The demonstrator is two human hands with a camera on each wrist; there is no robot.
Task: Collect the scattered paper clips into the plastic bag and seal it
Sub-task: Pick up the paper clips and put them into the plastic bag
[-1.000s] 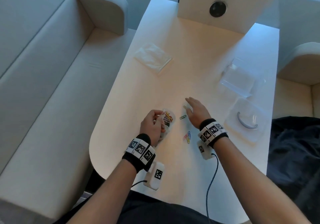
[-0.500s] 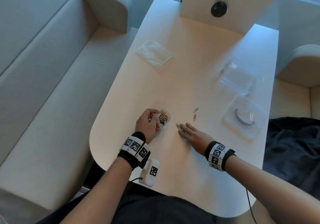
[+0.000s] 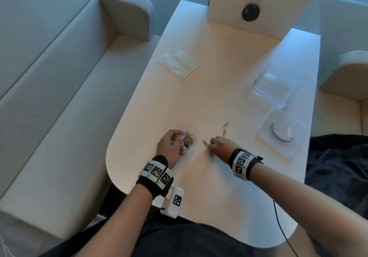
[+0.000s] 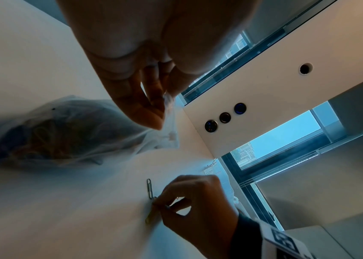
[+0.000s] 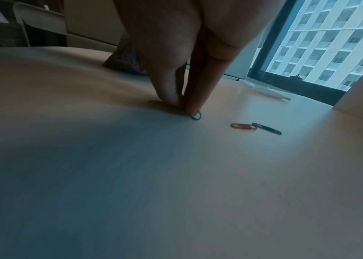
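A small clear plastic bag (image 3: 189, 139) holding several coloured paper clips lies on the white table (image 3: 219, 187). My left hand (image 3: 180, 136) pinches the bag's edge; in the left wrist view the bag (image 4: 69, 133) bulges beside the fingers (image 4: 151, 113). My right hand (image 3: 211, 143) is to the bag's right, its fingertips (image 5: 187, 105) pressed together on the table and pinching the end of a green paper clip (image 3: 205, 143) (image 4: 149, 188). A yellowish clip (image 4: 149, 217) lies under that hand. A red clip (image 3: 224, 133) (image 5: 242, 126) and a blue clip (image 3: 225, 125) (image 5: 267, 129) lie just beyond.
A pile of spare plastic bags (image 3: 179, 63) lies at the far left of the table. A clear plastic box (image 3: 272, 86) and a clear tray with a grey curved piece (image 3: 282, 135) sit at the right. A white panel with round sockets (image 3: 251, 11) stands at the back. A cable (image 3: 282, 229) trails near my right forearm.
My right hand drew back from a flat reach farther out, slid towards the bag, and its fingers have now curled to pinch at the green clip. The left hand kept holding the bag.
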